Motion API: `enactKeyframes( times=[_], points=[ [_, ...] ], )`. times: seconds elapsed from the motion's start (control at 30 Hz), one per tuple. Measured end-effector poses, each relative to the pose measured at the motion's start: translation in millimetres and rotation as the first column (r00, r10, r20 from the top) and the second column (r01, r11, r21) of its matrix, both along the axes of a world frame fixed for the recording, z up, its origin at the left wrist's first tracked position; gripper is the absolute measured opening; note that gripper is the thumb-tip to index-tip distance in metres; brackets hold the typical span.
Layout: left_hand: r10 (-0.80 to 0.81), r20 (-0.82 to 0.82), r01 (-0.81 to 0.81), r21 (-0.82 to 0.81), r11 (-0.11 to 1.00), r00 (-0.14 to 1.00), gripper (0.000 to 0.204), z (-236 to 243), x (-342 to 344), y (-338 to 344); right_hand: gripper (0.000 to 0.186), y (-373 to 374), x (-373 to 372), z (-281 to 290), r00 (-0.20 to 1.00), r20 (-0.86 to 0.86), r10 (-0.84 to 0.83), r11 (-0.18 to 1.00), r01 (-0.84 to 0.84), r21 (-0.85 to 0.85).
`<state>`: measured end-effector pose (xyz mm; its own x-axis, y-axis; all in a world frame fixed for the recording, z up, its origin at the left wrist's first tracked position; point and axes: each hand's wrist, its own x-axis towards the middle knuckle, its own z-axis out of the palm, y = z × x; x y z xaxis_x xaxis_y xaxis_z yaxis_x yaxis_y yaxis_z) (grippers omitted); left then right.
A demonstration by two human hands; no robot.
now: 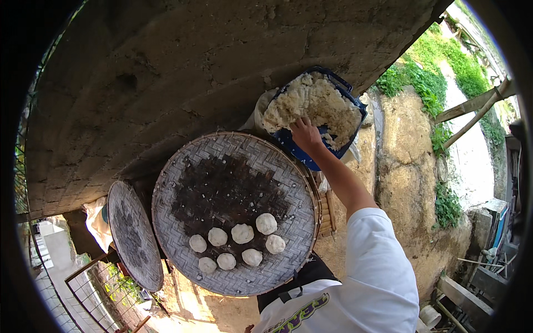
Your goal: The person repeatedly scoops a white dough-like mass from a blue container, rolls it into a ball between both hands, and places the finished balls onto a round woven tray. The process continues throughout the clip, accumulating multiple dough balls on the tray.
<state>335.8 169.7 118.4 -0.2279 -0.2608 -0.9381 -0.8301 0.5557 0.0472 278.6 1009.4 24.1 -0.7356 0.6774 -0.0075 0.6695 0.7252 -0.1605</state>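
Observation:
My right hand (304, 133) reaches into a blue plastic tub (316, 165) filled with a pale, crumbly, mash-like mass (316, 102). Its fingers curl down into the near-left part of the mass, and their tips are hidden in it. Closer to me lies a large round woven bamboo tray (177, 161) with a dark, worn middle. Several whitish hand-formed balls (242, 233) sit in two rough rows on its near half, and small crumbs are scattered over the weave. Only a small sliver of what looks like my left hand (249, 328) shows at the bottom edge, its fingers not readable.
A rough grey wall (166, 72) runs along the far side, close behind tray and tub. A second round woven tray (133, 236) leans at the left, by a pale sack (98, 225). Wooden poles (472, 108), green plants and stacked planks stand at the right.

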Motion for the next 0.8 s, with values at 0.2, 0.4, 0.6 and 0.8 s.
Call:
enactKeyframes(
  times=[0.2,0.4,0.6,0.8],
  points=[
    [-0.018,0.004,0.018,0.008,1.000,1.000,0.058,-3.5,2.5,15.8,0.035,1.0,58.5,21.6,0.987,-0.109,-0.117,0.992,0.120,0.027],
    [-0.037,0.007,0.037,0.003,0.999,0.999,0.057,-3.7,-5.8,28.0,0.050,5.5,28.8,10.9,0.894,-0.322,-0.310,0.945,0.327,-0.004],
    [-0.042,-0.014,0.042,0.001,0.999,0.999,0.057,0.7,-20.3,31.0,0.052,-9.9,33.0,6.6,0.864,-0.346,-0.365,0.929,0.364,-0.071],
    [-0.038,-0.010,0.038,0.009,0.999,0.999,0.056,-3.1,-23.5,36.4,0.058,-20.3,35.8,2.3,0.924,-0.330,-0.194,0.981,0.180,-0.073]
  ],
)
